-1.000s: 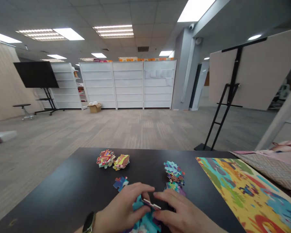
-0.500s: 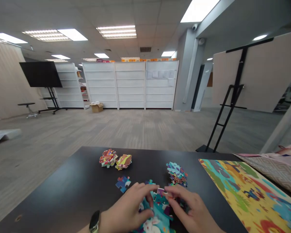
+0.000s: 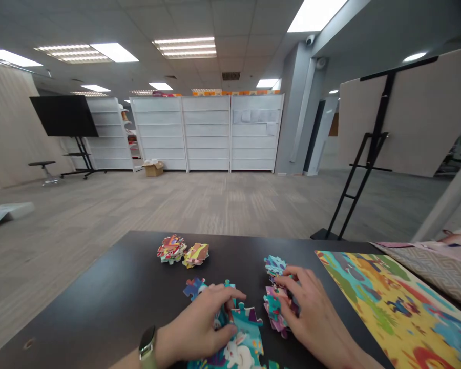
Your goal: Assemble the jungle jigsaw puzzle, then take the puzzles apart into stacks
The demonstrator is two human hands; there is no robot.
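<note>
My left hand (image 3: 205, 323), with a watch on its wrist, rests over the left part of joined teal puzzle pieces (image 3: 248, 330) that show a white rabbit. Its thumb and fingers are apart; whether a piece lies under them is hidden. At the right, my right hand (image 3: 311, 310) has its fingers on a stack of pink and teal pieces (image 3: 273, 307), just in front of a blue stack (image 3: 274, 264). A loose blue-purple piece (image 3: 193, 288) lies beyond my left hand, which partly covers it.
Two piles of pieces, one red (image 3: 171, 249) and one yellow (image 3: 196, 254), sit near the far edge of the black table (image 3: 111, 287). A colourful picture sheet (image 3: 399, 302) and a patterned cloth item (image 3: 441, 266) lie at the right.
My right hand has left the joined pieces and moved right and away from me, onto the stacks. My left hand has shifted slightly left. The small piece between both hands is no longer seen there.
</note>
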